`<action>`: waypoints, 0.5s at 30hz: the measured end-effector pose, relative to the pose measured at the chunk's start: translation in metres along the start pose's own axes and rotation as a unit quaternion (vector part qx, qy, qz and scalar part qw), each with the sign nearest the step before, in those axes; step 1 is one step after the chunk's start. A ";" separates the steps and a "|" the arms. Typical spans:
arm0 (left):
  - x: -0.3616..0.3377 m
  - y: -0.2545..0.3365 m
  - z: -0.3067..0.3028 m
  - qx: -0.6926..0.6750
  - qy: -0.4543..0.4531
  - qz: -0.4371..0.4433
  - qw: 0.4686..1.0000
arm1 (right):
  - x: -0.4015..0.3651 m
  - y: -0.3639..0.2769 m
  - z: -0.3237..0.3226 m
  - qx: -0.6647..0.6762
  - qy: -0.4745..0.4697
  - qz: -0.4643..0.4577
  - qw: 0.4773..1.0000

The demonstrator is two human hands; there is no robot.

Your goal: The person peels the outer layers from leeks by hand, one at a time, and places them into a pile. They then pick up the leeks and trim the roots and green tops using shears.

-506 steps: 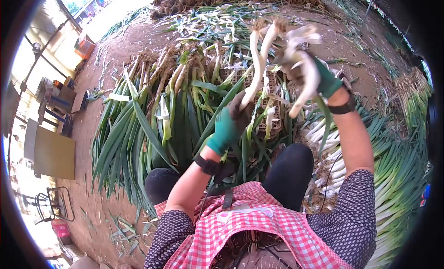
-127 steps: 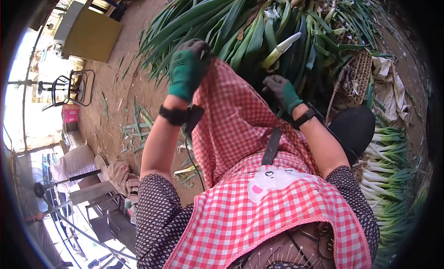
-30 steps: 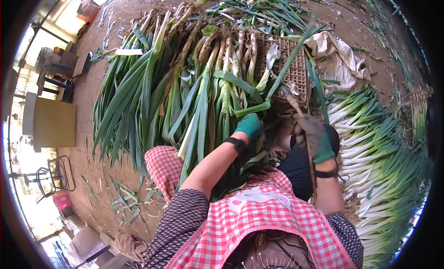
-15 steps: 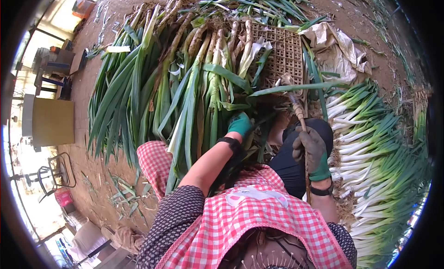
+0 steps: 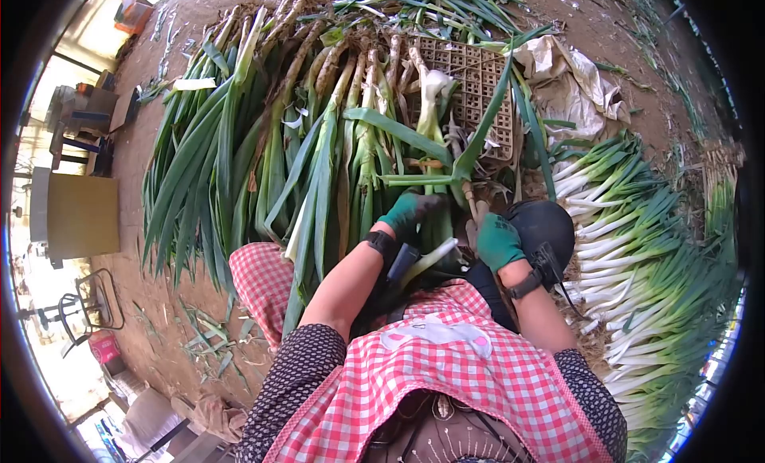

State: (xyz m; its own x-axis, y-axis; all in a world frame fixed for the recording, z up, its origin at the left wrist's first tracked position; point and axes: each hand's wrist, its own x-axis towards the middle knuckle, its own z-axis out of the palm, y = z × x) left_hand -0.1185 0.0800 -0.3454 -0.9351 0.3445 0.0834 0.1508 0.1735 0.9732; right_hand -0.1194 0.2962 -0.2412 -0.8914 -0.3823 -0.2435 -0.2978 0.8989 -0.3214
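My left hand (image 5: pixel 410 210), in a green glove with dark fingers, is closed around the green part of a leek (image 5: pixel 434 128). That leek's pale root end points away from me over the crate. My right hand (image 5: pixel 496 238), in a matching glove, grips a thin tan wand (image 5: pixel 469 196), and a hose-like line runs back below it. The wand's tip is close to the leek, partly behind a bent green leaf (image 5: pixel 484 136). A cut pale stalk (image 5: pixel 431 260) lies just below my left hand. Its lower end is hidden near my lap.
Untrimmed leeks (image 5: pixel 215 160) with soiled roots are heaped at the left. A plastic crate (image 5: pixel 494 80) stands ahead, beside crumpled sacking (image 5: pixel 570 76). Cleaned leeks (image 5: pixel 613 280) lie in a long row at the right. Leaf scraps (image 5: pixel 211 339) litter the dirt floor.
My right hand has moved left and forward with the wand, close to my left hand. The leek's root end now shows upright over the crate, and a long leaf has swung up.
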 end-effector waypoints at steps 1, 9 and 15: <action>0.006 -0.031 0.002 0.043 -0.019 -0.027 0.999 | 0.001 0.000 -0.003 0.011 -0.010 -0.008 1.000; 0.057 0.030 -0.021 -0.359 0.094 -0.212 0.904 | 0.047 0.001 -0.012 -0.104 0.022 0.029 0.994; 0.044 0.017 -0.018 -0.519 0.130 -0.194 0.822 | 0.138 0.051 0.083 -0.173 -0.101 0.119 0.973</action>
State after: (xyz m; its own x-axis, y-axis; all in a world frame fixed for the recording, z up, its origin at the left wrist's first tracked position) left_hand -0.1631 0.0817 -0.3217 -0.9054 0.2178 -0.3645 -0.4044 -0.7039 0.5839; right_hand -0.2287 0.2713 -0.3672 -0.8737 -0.1583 -0.4600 -0.2204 0.9718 0.0842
